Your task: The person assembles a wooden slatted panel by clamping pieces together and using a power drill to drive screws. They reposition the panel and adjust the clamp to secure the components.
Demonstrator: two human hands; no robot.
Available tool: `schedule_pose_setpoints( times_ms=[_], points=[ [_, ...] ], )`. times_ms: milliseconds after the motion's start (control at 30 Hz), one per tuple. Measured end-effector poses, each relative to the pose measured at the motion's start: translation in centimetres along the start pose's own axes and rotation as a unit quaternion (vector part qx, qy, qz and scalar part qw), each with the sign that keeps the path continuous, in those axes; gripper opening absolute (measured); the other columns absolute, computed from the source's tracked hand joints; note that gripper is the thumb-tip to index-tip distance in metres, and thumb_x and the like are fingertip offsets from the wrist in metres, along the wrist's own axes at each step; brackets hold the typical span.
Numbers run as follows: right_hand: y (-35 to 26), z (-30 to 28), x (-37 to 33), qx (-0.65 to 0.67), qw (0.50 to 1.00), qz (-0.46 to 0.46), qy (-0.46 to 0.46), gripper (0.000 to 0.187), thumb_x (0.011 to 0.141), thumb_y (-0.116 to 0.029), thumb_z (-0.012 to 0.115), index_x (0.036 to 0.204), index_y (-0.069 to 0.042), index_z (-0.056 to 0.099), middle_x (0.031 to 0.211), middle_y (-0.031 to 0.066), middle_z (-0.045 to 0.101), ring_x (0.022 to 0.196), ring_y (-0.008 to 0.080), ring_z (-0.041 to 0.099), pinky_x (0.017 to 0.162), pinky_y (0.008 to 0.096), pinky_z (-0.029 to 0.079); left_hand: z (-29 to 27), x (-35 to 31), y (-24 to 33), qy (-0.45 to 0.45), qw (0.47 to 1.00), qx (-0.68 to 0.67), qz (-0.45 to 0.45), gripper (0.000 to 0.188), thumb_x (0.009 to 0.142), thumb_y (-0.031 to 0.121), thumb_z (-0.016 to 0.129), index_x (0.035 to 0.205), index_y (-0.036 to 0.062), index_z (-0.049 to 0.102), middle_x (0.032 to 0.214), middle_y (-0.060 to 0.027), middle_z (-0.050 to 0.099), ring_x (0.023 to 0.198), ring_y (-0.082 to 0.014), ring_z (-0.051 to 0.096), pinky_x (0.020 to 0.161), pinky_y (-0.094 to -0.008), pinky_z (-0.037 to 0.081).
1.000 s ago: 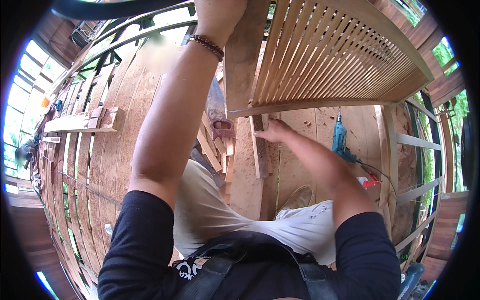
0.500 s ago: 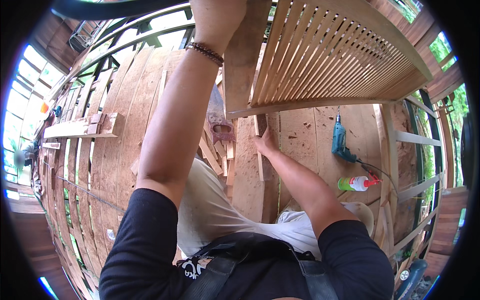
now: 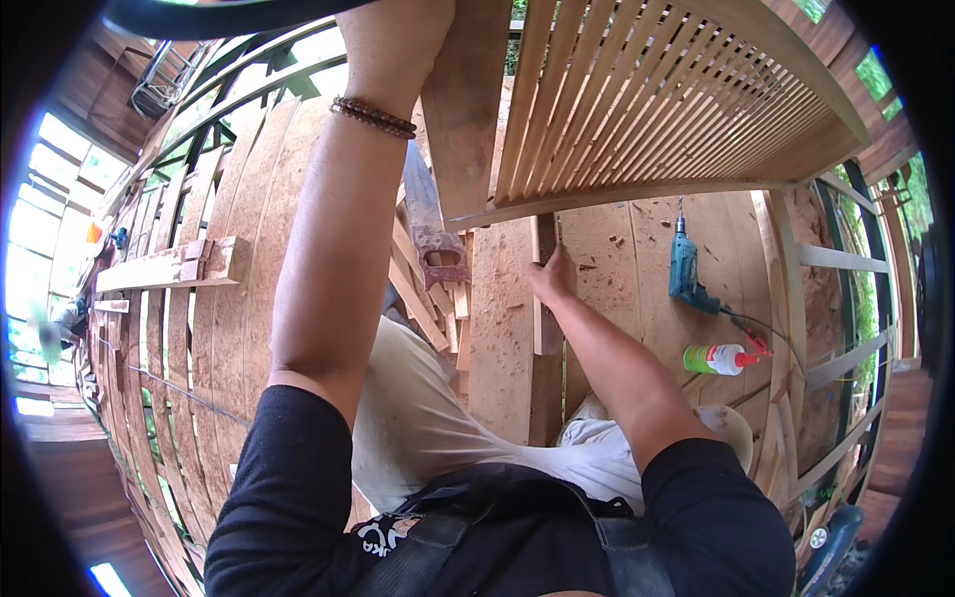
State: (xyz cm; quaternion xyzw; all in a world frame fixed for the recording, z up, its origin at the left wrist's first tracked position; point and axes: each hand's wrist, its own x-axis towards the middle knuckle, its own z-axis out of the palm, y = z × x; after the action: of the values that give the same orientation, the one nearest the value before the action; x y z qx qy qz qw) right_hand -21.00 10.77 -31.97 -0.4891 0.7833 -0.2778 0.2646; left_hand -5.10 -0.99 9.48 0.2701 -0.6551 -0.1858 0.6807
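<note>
At the top, my left hand (image 3: 400,40) is closed on the edge of a slatted wooden panel (image 3: 466,119); its fingertips are hidden. The panel stands tilted, with its wide plain board beside my wrist and its rows of narrow slats spreading to the right. Below its lower rail, my right hand (image 3: 553,274) grips a narrow wooden strip (image 3: 545,323), thumb on one side and fingers on the other. The strip's far end passes behind the panel's lower rail. Left of that hand lies a handsaw (image 3: 441,256) with a dark red handle.
A teal corded drill (image 3: 686,267) lies on the plank surface (image 3: 637,308) at right, near a white-and-green glue bottle (image 3: 712,359) with a red tip. Wood offcuts (image 3: 418,289) lie by the saw. A thick wooden beam (image 3: 169,267) rests at left across gapped planks. Shavings are scattered about.
My left hand has shifted left with the panel's wide board. The right hand and the wooden strip have moved slightly right. The whole view has also shifted a little.
</note>
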Motion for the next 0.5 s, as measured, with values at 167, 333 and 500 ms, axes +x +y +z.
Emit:
schedule_pose_setpoints(
  times_ms=[167,333,500],
  points=[
    [2.0,-3.8,1.6,0.019,0.995,0.091,-0.039,0.069,0.084,-0.022,0.070,0.137,0.012,0.043,0.134,0.0374,0.053,0.127,0.0491,0.054,0.109,0.0512,0.045,-0.5,0.2,-0.5,-0.014,1.000,-0.008,0.014,0.043,0.097,0.029,0.075,0.126,-0.0023,0.067,0.113,-0.0088,0.072,0.105,-0.0182,0.063,0.095,-0.0355,0.049],
    [5.2,-2.4,1.6,0.048,0.993,0.092,-0.051,0.087,0.083,-0.023,0.071,0.150,0.013,0.029,0.153,0.0369,0.037,0.145,0.0465,0.036,0.122,0.0476,0.030,-1.6,-1.5,-3.2,0.037,0.995,0.093,0.004,0.047,0.096,0.031,0.075,0.125,-0.0039,0.067,0.114,-0.0136,0.073,0.106,-0.0223,0.066,0.095,-0.0382,0.049],
    [7.5,0.7,1.7,0.056,0.994,0.087,-0.033,0.086,0.084,-0.025,0.069,0.151,0.012,0.030,0.154,0.0368,0.038,0.145,0.0462,0.038,0.122,0.0474,0.032,-2.6,-2.7,-5.0,0.083,0.986,0.133,-0.059,0.046,0.094,0.037,0.076,0.120,-0.0018,0.072,0.112,-0.0169,0.075,0.105,-0.0241,0.068,0.093,-0.0384,0.050]
  ],
)
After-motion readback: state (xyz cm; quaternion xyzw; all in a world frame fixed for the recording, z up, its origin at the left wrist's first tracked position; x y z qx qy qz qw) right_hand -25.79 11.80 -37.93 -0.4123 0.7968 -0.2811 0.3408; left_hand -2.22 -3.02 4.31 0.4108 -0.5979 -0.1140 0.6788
